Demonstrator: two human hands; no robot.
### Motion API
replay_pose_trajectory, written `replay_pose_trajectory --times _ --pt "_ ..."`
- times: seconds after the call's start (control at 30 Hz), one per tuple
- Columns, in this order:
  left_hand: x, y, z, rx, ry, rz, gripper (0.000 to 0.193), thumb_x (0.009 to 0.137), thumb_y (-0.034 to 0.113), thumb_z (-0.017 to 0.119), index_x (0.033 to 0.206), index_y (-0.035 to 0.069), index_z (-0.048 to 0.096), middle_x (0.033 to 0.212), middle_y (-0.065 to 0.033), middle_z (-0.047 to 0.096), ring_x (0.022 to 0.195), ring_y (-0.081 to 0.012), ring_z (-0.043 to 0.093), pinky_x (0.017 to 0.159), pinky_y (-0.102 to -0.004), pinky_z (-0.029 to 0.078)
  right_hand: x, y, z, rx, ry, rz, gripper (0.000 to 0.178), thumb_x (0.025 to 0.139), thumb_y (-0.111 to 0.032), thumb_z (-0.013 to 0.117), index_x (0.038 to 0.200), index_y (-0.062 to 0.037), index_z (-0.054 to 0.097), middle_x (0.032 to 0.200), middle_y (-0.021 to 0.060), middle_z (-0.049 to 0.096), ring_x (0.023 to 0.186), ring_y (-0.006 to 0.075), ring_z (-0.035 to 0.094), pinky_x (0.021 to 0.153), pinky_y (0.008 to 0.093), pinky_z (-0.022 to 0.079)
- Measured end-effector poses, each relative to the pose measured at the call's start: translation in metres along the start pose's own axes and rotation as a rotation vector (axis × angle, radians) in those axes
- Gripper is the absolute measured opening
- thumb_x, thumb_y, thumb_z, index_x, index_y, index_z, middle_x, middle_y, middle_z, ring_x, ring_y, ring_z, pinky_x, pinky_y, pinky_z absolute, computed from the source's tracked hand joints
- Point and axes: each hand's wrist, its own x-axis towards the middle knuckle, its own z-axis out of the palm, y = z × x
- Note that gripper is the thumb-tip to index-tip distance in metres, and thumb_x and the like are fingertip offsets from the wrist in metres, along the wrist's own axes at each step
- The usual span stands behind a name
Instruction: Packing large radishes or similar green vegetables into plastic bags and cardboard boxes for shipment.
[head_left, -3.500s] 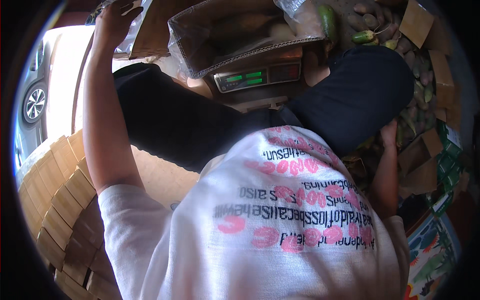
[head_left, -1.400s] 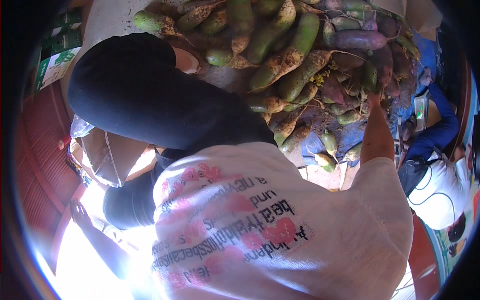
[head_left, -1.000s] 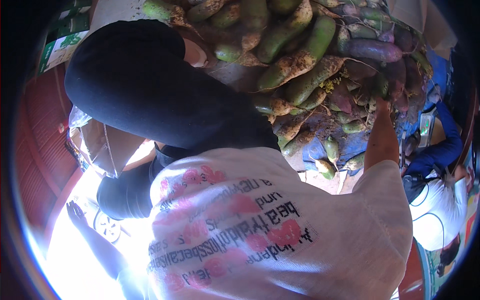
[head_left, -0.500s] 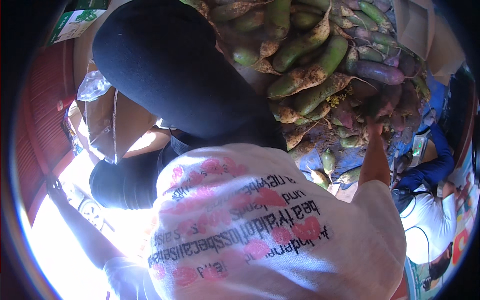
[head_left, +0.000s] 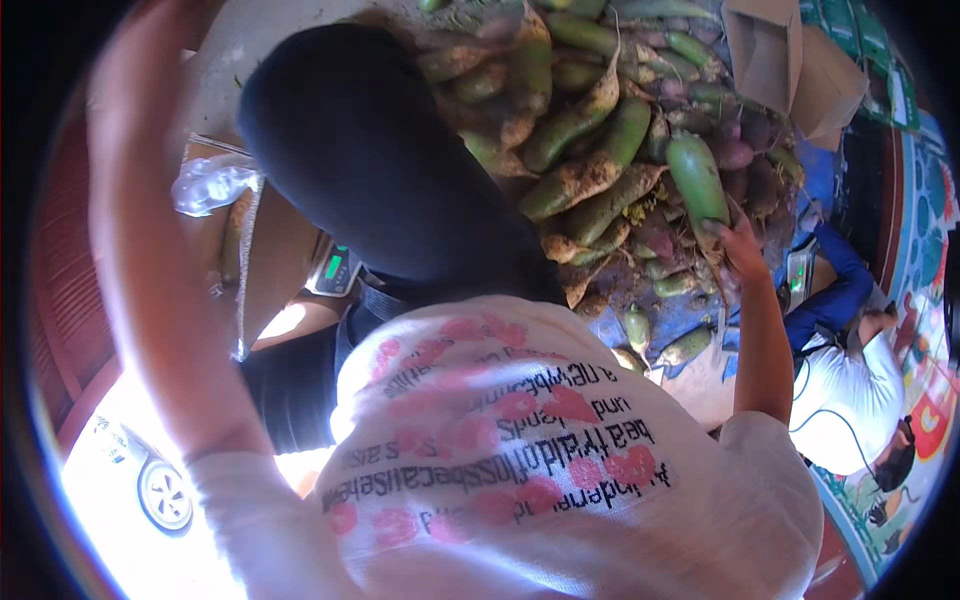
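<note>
My right hand (head_left: 742,245) was out on the heap of vegetables (head_left: 590,150), its fingers curled around the lower end of a smooth green gourd (head_left: 697,180). The gourd's long axis ran nearly up and down in the view, tilted a little, the rounded far end pointing away from me toward the top of the pile and the near end sitting in my grip. So the gourd lay just above and beyond my hand, touching it, at the right side of the heap among purple-skinned roots (head_left: 750,150). The other long gourds, many smeared with brown earth, lay slanted, crossing one another.

My left arm (head_left: 160,260) went up along the left edge, and its hand was out of view, so I could not tell how it stood.

An open brown cardboard box (head_left: 775,45) stood beyond the heap, its inside hidden. A weighing scale (head_left: 335,270) with a green display sat low on the left, beside a clear plastic bag (head_left: 210,185).
</note>
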Motion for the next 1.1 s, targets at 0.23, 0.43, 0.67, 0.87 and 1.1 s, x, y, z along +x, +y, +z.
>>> replay_pose_trajectory --times 0.23,0.43,0.67,0.87,1.1 --pt "-0.035 -0.116 0.164 0.260 -0.725 -0.332 0.072 0.089 0.053 0.066 0.138 0.002 0.048 0.126 -0.0204 0.060 0.114 -0.0279 0.061 0.099 -0.0415 0.051 0.011 -0.138 0.111 -0.184 -0.163 -0.409 0.076 0.078 0.000 0.075 0.145 -0.0016 0.038 0.131 0.0028 0.054 0.122 0.0142 0.050 0.106 0.0282 0.038" --pt "-0.006 -0.135 0.157 -0.026 -0.670 -0.483 0.070 0.088 0.054 0.067 0.133 0.003 0.050 0.125 -0.0149 0.061 0.102 -0.0256 0.067 0.081 -0.0407 0.061 0.042 -0.184 0.135 0.253 -0.417 -0.048 0.066 0.095 -0.041 0.060 0.143 -0.0006 0.040 0.130 0.0172 0.058 0.108 0.0258 0.063 0.086 0.0378 0.055" --pt "0.015 -0.174 0.165 -0.093 -0.309 -0.429 0.038 0.103 0.033 0.049 0.115 -0.003 0.057 0.109 -0.0164 0.063 0.092 -0.0321 0.067 0.070 -0.0496 0.064 0.066 -0.202 0.136 0.200 -0.617 0.235 0.060 0.097 -0.044 0.052 0.138 0.0000 0.044 0.115 0.0214 0.063 0.084 0.0259 0.067 0.060 0.0354 0.059" --pt "0.005 -0.177 0.169 0.032 -0.090 -0.393 0.035 0.094 0.026 0.060 0.103 -0.007 0.068 0.109 -0.0254 0.068 0.099 -0.0371 0.067 0.083 -0.0405 0.053 0.061 -0.205 0.150 0.068 -0.491 -0.080 0.053 0.092 -0.023 0.062 0.136 -0.0004 0.044 0.111 0.0183 0.065 0.083 0.0273 0.068 0.062 0.0393 0.059" --pt "0.008 -0.146 0.141 0.756 -0.316 0.132 0.039 0.089 0.030 0.051 0.108 0.000 0.068 0.106 -0.0185 0.069 0.098 -0.0329 0.067 0.084 -0.0467 0.054 0.067 -0.230 0.156 -0.474 -0.292 -0.566 0.064 0.078 0.000 0.072 0.137 0.0024 0.046 0.125 0.0086 0.060 0.109 0.0167 0.061 0.095 0.0290 0.048"
